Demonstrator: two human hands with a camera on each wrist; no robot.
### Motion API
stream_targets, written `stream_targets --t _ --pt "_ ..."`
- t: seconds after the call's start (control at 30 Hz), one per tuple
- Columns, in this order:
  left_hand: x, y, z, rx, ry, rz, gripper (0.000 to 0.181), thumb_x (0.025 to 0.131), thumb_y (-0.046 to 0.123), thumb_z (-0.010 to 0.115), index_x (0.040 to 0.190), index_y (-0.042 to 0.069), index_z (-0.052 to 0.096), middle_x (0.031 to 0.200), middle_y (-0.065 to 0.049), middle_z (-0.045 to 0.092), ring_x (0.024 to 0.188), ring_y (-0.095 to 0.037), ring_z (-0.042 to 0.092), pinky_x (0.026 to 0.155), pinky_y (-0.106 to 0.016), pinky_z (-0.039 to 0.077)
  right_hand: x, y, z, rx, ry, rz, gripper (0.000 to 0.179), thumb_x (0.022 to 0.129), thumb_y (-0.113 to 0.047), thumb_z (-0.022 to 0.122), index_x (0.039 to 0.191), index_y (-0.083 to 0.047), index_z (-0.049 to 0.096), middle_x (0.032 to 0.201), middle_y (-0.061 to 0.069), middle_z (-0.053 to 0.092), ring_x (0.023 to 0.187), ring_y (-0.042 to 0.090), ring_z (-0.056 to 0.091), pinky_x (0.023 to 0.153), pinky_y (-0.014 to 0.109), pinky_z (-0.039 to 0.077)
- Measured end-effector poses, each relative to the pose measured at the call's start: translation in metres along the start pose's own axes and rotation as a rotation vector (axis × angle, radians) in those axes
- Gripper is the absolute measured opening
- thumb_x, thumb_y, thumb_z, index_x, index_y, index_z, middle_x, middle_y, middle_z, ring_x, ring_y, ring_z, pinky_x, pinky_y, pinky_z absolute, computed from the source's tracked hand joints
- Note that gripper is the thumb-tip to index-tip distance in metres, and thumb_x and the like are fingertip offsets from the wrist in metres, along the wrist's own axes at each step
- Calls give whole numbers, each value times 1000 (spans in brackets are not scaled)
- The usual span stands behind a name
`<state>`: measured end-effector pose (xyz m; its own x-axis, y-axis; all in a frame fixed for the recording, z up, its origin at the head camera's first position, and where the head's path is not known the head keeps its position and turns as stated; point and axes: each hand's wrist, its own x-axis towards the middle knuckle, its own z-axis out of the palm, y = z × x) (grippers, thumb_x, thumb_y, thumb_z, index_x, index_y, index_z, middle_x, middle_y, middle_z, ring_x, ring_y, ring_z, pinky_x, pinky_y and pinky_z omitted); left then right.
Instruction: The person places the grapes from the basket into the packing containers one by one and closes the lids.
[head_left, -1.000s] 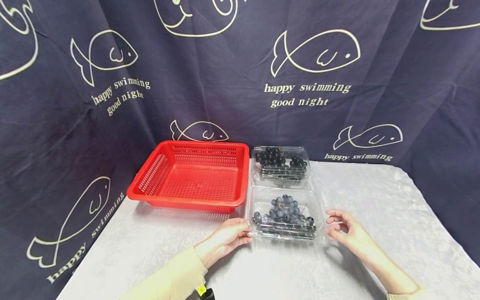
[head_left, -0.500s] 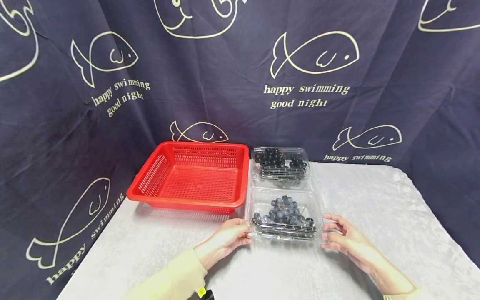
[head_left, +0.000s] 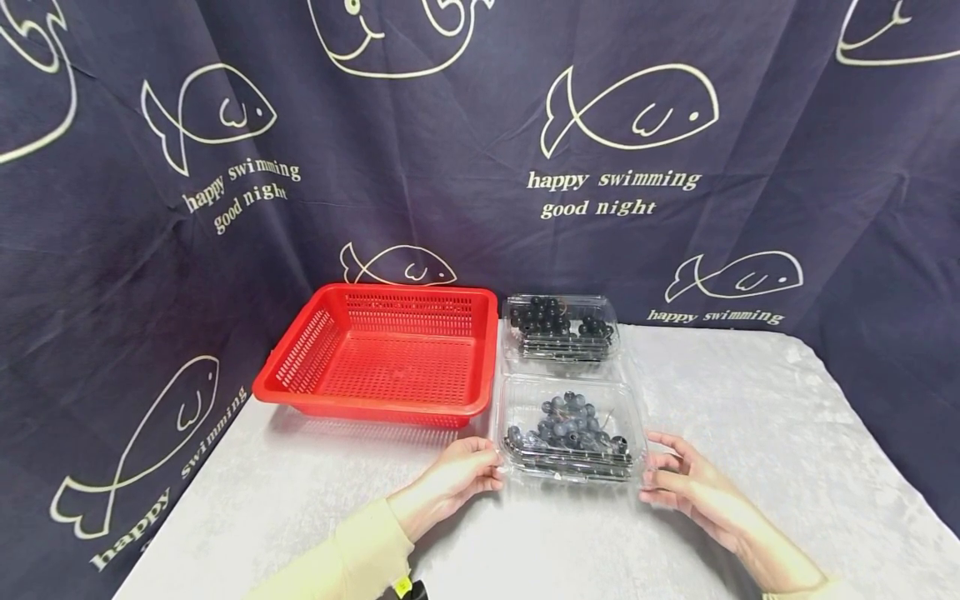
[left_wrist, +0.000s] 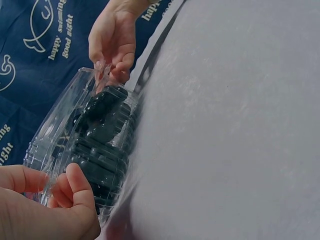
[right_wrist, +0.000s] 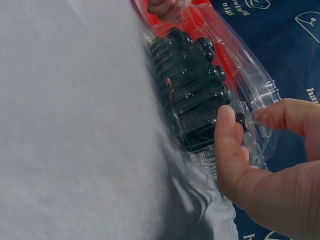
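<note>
A clear plastic clamshell box (head_left: pixel 570 468) of dark grapes (head_left: pixel 567 421) sits on the table, its lid down over them. At its left edge my left hand (head_left: pixel 455 475) pinches the rim; the left wrist view shows thumb and fingers of that hand (left_wrist: pixel 55 210) on the plastic. My right hand (head_left: pixel 693 490) holds the opposite edge. In the right wrist view, the thumb and fingers of that hand (right_wrist: pixel 272 187) close on the rim. Behind stands a second clear box (head_left: pixel 561 348) with black grapes (head_left: pixel 540 317), touched by neither hand.
A red perforated plastic basket (head_left: pixel 390 408) stands left of the boxes. The table has a pale cloth (head_left: pixel 750 392). A dark blue fish-print curtain (head_left: pixel 480 167) hangs behind and at both sides. A small black item with a yellow tag (head_left: pixel 405 585) shows by the left sleeve.
My right hand has moved left from beside the front box and now grips its right edge. The left hand stays at the left edge. The boxes and basket have not visibly moved.
</note>
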<state>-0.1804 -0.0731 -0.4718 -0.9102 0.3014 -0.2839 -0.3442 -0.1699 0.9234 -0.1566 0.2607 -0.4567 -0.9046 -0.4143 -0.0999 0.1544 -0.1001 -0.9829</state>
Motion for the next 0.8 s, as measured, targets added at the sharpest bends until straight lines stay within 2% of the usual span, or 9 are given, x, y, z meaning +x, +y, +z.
stream_targets --t 0.17,0.33,0.6,0.8 --pt "0 0 1 7 -4 3 15 80 -5 50 95 -2 46 76 -3 48 61 -12 52 59 -22 50 1 1 -1 63 -34 41 52 87 7 48 131 2 20 94 0 57 86 11 60 84 37 54" --pt "0 0 1 -6 -15 1 14 78 -4 49 92 -1 46 74 -3 47 60 -12 51 59 -22 50 2 0 1 21 3 87 60 85 6 48 131 15 10 94 0 54 82 11 60 82 33 55" --pt "-1 0 1 -22 -44 -5 13 77 -6 48 84 4 45 70 -3 48 59 -12 52 59 -22 49 1 -1 2 -20 12 123 40 86 4 47 121 12 29 92 2 52 81 11 59 80 29 55" --pt "-1 0 2 -27 -45 -15 13 79 -5 48 83 6 45 68 -2 48 58 -10 52 59 -22 49 2 -1 3 -27 10 148 32 89 0 46 116 12 34 83 1 54 78 10 60 75 26 55"
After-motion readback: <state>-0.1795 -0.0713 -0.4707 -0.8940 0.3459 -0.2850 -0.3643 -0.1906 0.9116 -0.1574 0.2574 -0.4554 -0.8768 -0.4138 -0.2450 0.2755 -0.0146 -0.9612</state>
